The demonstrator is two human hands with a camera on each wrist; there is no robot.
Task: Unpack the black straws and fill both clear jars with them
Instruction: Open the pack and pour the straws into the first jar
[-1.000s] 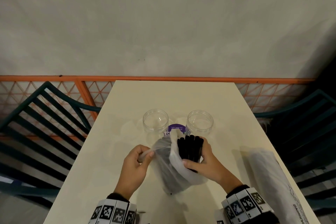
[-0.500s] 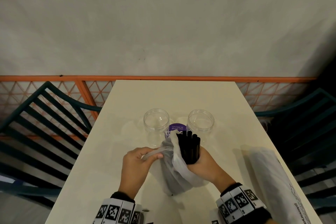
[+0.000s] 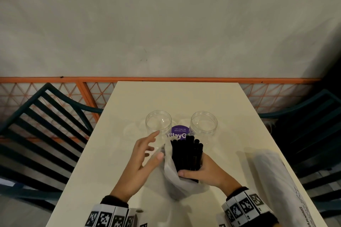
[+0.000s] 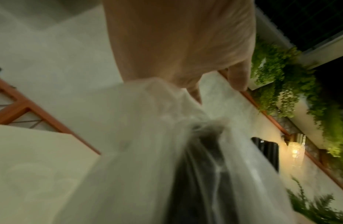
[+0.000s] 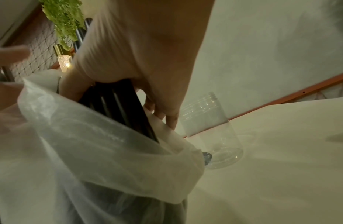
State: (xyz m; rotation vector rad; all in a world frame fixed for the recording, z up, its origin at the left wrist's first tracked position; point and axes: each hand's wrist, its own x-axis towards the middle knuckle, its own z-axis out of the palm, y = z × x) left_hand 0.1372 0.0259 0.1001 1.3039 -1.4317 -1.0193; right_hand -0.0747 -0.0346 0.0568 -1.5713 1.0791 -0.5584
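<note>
Two clear jars, one on the left [image 3: 158,121] and one on the right [image 3: 203,122], stand open and empty mid-table. Just in front of them my right hand [image 3: 204,169] grips a bundle of black straws [image 3: 187,153], whose upper ends stick out of a translucent white bag [image 3: 173,177]. The lower ends stay inside the bag. My left hand [image 3: 145,153] hovers beside the bag with fingers spread, its thumb against the bag's rim. The right wrist view shows the straws [image 5: 119,106] in my fist above the bag [image 5: 109,151], with a jar [image 5: 211,128] close by.
A purple round sticker [image 3: 180,133] lies between the jars. A second long plastic bag [image 3: 276,180] lies at the right edge of the cream table [image 3: 184,97]. Dark green slatted chairs stand at the left [image 3: 46,125] and right [image 3: 304,116]. An orange railing [image 3: 166,79] runs behind.
My left hand has let go of the bag's edge and spread its fingers toward the left jar. My right hand has drawn the straw bundle further out of the bag.
</note>
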